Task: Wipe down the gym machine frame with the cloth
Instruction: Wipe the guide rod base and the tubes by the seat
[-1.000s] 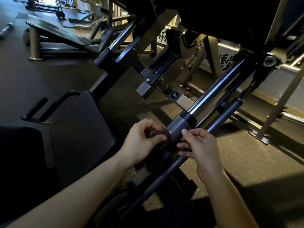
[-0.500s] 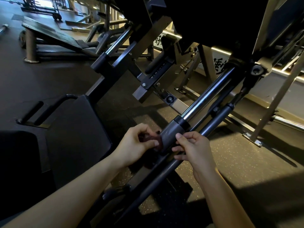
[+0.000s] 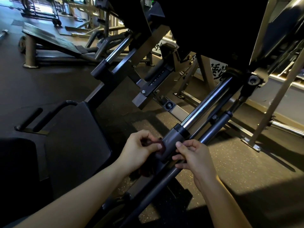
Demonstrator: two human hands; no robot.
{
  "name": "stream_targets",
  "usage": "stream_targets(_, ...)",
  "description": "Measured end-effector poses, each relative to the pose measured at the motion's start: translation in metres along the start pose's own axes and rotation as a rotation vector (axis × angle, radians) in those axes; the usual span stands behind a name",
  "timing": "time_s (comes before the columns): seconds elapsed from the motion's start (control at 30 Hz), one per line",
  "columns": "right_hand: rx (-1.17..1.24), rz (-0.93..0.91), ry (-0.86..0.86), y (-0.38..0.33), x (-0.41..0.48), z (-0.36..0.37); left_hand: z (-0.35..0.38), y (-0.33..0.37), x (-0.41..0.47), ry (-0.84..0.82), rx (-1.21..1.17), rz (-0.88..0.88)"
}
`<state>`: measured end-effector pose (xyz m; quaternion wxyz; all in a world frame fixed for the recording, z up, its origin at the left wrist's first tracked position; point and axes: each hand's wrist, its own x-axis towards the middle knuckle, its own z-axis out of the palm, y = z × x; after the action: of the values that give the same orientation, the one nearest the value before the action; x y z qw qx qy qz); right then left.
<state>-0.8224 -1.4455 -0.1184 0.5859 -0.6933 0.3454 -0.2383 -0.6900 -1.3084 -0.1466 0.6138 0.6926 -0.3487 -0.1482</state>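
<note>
Lower centre: the left hand (image 3: 138, 148) still pinches the dark cloth (image 3: 160, 143) against the frame's grey sleeve (image 3: 172, 141), barely shifted. The right hand (image 3: 195, 157) curls its fingers opposite, grip unclear. Wiping likely continues here.

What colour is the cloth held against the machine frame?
The cloth is dark maroon, clearest in the head view.
</note>
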Motion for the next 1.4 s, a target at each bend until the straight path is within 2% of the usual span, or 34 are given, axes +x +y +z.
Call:
stream_targets(0.13,-0.006,-0.004,-0.001,-0.001,0.0,0.0,0.007,0.023,0.032,-0.085,-0.152,-0.138)
stream_targets(0.27,-0.014,0.01,0.006,-0.002,0.0,0.001,0.015,0.02,0.049,-0.092,-0.319,-0.328)
stream_targets(0.57,0.002,0.021,0.014,-0.007,-0.004,0.004,-0.017,-0.012,0.008,-0.146,-0.353,-0.461)
stream_targets(0.73,-0.004,0.043,0.016,-0.007,-0.003,0.003,-0.004,0.007,0.025,-0.084,-0.313,-0.43)
stream_targets(0.9,-0.024,0.041,0.024,-0.005,0.0,0.002,0.019,0.023,0.06,-0.117,-0.329,-0.418)
stream_targets(1.23,-0.012,0.041,0.038,-0.003,-0.003,0.003,0.005,0.002,0.023,0.011,-0.276,-0.52)
stream_targets(1.33,-0.031,0.038,0.033,-0.003,-0.004,0.002,0.001,0.012,0.001,0.029,-0.222,-0.431)
stream_targets(1.4,-0.038,0.038,0.022,-0.004,-0.004,0.002,0.004,0.017,-0.012,0.102,-0.12,-0.261)
